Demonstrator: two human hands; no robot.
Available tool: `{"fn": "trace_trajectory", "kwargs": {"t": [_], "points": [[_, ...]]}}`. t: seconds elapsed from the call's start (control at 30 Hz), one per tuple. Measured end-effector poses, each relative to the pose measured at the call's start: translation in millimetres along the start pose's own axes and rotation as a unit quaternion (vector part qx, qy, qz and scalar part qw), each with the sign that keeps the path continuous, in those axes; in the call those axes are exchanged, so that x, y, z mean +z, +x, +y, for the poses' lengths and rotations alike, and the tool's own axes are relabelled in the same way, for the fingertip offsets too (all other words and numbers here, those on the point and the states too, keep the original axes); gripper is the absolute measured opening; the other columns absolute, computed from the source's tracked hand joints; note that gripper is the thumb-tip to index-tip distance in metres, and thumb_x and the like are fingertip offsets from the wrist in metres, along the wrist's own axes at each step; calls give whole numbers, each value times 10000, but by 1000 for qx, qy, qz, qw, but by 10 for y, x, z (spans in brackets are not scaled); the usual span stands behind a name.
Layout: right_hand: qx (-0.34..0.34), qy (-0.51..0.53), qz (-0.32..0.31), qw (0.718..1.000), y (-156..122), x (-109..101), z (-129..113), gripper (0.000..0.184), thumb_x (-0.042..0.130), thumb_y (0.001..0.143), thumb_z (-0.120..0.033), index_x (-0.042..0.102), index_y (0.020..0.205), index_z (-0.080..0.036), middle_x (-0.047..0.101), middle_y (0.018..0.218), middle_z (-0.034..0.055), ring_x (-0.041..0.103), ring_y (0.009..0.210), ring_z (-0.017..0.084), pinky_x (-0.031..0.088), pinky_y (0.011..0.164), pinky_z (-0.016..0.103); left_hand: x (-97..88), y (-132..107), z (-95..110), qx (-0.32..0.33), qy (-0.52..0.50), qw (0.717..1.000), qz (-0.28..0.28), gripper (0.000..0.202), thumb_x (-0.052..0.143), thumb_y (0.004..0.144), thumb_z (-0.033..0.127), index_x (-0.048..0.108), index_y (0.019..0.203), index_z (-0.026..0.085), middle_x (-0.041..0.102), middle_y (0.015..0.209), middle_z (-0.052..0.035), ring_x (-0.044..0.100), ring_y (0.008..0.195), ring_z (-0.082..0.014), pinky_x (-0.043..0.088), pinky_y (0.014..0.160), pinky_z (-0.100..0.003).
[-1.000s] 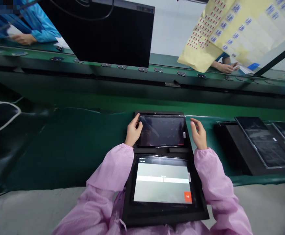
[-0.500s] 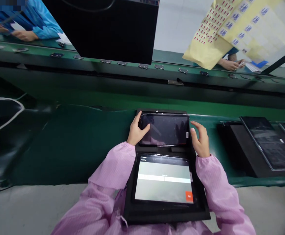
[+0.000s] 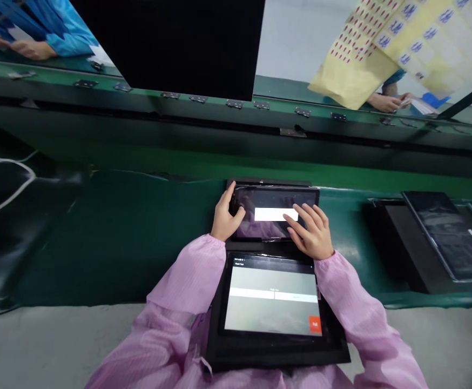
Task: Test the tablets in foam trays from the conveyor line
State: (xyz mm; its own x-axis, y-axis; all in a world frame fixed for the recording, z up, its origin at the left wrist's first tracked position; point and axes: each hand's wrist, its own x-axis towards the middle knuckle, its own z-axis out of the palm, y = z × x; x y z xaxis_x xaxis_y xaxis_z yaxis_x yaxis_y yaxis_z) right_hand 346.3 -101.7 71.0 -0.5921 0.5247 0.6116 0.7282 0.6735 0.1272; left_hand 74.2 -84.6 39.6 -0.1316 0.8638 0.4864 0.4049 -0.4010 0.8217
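Observation:
Two tablets sit in a black tray (image 3: 215, 346) in front of me. On the far tablet (image 3: 260, 201), my left hand (image 3: 224, 219) grips the left edge, thumb on the glass. My right hand (image 3: 311, 232) lies over that tablet's right side with fingers stretched out, fingertips on the screen beside a white bar (image 3: 272, 214) that shows on it. The near tablet (image 3: 274, 300) is lit, showing a grey screen with an orange button (image 3: 315, 323) at its lower right. Both my arms are in pink sleeves.
A green conveyor belt (image 3: 118, 237) runs left and right. More dark tablets on a black tray (image 3: 434, 237) lie to the right. A black monitor (image 3: 179, 46) hangs above. Yellow label sheets (image 3: 382, 48) hang at upper right. Other people's hands (image 3: 33, 49) work across the line.
My right hand moved left from beside the far tablet onto its screen. The screen went from dark to showing a white bar. My left hand stayed on the left edge.

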Motion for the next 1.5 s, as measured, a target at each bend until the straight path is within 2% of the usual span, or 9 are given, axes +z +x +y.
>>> {"fn": "trace_trajectory", "kwargs": {"t": [0.1,0.3,0.47,0.73,1.3,1.5], "points": [[-12,-17,42,999,-37,12,27,326,606,910,-272,668,1229,-294,615,1349,48,534,1261,262,365,1113,449,2,-8,-12,12,16,1000,-2,665,562,827,161,402,1472,188,517,1456,-126,493,1352,-269,425,1138,-437],[-28,-34,35,998,-147,30,70,292,600,891,-245,705,1158,-297,630,1338,18,544,1255,247,350,1122,427,-5,-15,-16,21,31,999,-9,679,569,840,179,370,1490,188,495,1471,-137,484,1360,-272,423,1140,-437],[-3,-39,67,997,-281,-1,116,241,582,870,-203,738,1038,-277,664,1285,12,546,1250,233,352,1122,415,-7,-18,-5,15,23,1000,-10,687,579,845,193,360,1496,181,492,1470,-144,494,1348,-282,427,1136,-443],[27,-60,24,998,-268,10,108,255,570,910,-241,726,1109,-275,610,1362,54,510,1300,254,324,1132,448,-3,-21,-19,10,25,1000,-10,687,589,848,204,360,1496,182,489,1471,-152,485,1356,-296,422,1138,-464],[28,-75,36,996,-291,46,126,270,557,901,-251,725,1109,-294,606,1370,41,480,1328,244,311,1133,448,3,-17,-13,6,26,1000,-6,684,596,844,211,374,1491,180,506,1461,-146,497,1347,-282,436,1128,-441],[42,-67,28,997,-305,74,146,284,566,900,-258,725,1126,-324,560,1423,21,455,1346,248,292,1145,451,14,-19,-61,-24,12,1000,-15,697,611,830,215,383,1488,193,486,1486,-129,477,1367,-281,409,1152,-446]]}}
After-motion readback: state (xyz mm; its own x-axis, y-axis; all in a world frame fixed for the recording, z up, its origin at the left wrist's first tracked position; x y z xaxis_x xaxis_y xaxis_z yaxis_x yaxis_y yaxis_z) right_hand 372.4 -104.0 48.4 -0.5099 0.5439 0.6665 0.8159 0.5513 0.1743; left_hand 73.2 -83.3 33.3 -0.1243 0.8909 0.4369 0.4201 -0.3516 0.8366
